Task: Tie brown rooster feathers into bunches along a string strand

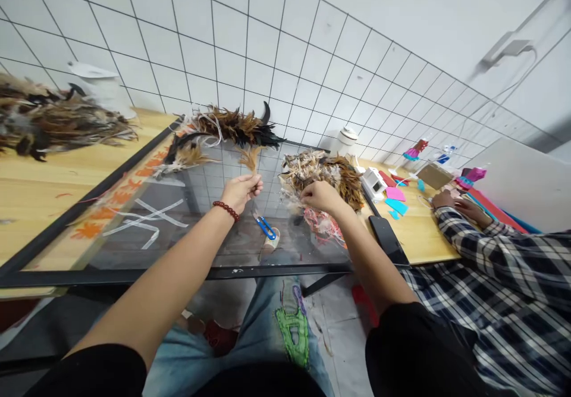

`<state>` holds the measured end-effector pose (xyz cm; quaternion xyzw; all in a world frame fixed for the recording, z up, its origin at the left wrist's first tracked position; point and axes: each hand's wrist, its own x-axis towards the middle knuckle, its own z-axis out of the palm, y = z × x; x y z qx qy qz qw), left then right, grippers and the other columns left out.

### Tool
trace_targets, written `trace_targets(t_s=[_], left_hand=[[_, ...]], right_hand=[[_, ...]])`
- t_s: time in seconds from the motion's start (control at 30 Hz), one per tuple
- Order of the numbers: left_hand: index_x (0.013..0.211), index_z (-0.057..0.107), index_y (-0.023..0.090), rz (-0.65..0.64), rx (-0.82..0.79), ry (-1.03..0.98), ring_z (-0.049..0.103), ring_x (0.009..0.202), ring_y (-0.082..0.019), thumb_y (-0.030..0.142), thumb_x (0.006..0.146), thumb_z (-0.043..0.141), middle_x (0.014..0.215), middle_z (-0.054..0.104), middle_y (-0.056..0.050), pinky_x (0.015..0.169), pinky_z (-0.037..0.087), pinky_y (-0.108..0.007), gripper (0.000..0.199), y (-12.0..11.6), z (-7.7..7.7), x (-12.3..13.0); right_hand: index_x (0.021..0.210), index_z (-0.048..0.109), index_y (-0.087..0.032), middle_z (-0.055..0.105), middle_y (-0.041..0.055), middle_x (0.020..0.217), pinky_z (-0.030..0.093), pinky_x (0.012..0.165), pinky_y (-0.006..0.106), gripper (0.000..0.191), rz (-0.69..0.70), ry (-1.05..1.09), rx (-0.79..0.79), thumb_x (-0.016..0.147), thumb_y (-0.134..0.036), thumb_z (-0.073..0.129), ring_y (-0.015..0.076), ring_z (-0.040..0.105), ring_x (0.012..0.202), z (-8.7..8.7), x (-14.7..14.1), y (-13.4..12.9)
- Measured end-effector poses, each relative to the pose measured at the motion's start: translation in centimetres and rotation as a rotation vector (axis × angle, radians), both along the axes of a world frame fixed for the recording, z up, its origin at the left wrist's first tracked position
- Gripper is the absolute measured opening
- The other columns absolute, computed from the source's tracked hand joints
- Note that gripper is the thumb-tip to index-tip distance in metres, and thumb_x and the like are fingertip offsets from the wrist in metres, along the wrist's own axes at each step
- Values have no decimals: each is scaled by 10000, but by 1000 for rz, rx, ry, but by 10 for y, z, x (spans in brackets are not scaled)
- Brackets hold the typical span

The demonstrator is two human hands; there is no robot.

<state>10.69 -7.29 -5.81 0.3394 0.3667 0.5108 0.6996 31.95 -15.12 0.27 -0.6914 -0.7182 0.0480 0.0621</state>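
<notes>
Grid of thin black lines covers the white wall behind a clear glass tabletop framed in black. At the right, a co-worker in a black-and-white checked shirt sits with both hands beside coloured scraps on pale wood. A long heap of brown, grey and black feathers lies at the far left. On the glass, a mottled pile of cream and brown feathers sits right of centre, and a brown-and-black feather bunch lies toward the wall. Crossed translucent white strips lie left of the arms; a flat black phone rests at the right edge. The right hand bends its fingers down at the mottled pile; whether they grip anything cannot be told. The left hand pinches a small golden-tan feather tuft, tips upward, above the glass. Below it lie small blue-handled snips.
</notes>
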Motion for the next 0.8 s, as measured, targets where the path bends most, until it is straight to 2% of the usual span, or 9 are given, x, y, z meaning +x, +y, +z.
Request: trace_targets(t_s=[0.13,0.23,0.3,0.4,0.5,0.57,0.63,0.73,0.8], left_hand=[[732,618,75,-39,22,-13,590,548,-86,106,738,685,636,630,-50,496,454,-171,74,-3,0,4],[733,618,79,-67,14,-34,592,551,-85,106,742,682,638,627,-45,498,451,-171,70,-5,2,3],[737,621,83,-83,10,-52,594,559,-84,110,744,683,642,628,-42,507,454,-172,68,-5,3,1],[748,635,83,-116,0,-80,611,598,-89,118,754,679,679,644,-52,541,471,-181,56,-4,3,-2],[762,651,83,-127,-13,-103,640,675,-113,121,741,697,764,674,-80,625,507,-219,63,-2,2,-4],[761,655,86,-156,-16,-119,654,726,-134,124,708,731,817,688,-97,707,524,-264,100,-1,2,-6],[769,657,84,-257,-21,-109,661,759,-157,134,683,756,845,694,-113,755,524,-302,141,-2,2,-7],[752,650,72,-383,-37,-32,651,686,-151,146,694,749,754,679,-108,694,516,-286,136,-3,2,-9],[718,633,74,-344,-44,-8,625,615,-124,137,725,717,673,651,-79,635,503,-253,106,-2,2,-10]], right_hand=[[906,723,-228,713,39,828,397,659,240,220,-14,12,18,743,-337,622,173,626,779,-27,-13,-1],[807,709,-186,692,55,754,403,658,249,151,-11,138,55,723,-286,634,174,612,737,-30,-15,4],[725,671,-171,644,29,648,396,599,236,140,-30,448,101,740,-296,610,135,567,619,-23,-15,11],[707,627,-173,555,-27,550,351,486,206,239,-35,1073,79,692,-409,658,78,451,478,-10,-21,23],[679,620,-171,557,-36,579,352,471,193,323,-9,1412,7,545,-427,765,57,435,483,-12,-39,33],[669,625,-170,573,-32,600,368,481,192,340,-38,1478,44,517,-431,781,53,443,493,-23,-52,40],[674,628,-170,582,-30,604,380,491,193,335,-75,1501,120,534,-438,771,54,446,495,-37,-60,45],[708,627,-174,599,-23,628,395,513,201,312,-96,1502,197,582,-439,733,61,460,501,-53,-61,50],[732,625,-183,609,-16,655,405,534,213,272,-127,1405,248,668,-447,652,73,477,509,-57,-53,50]])
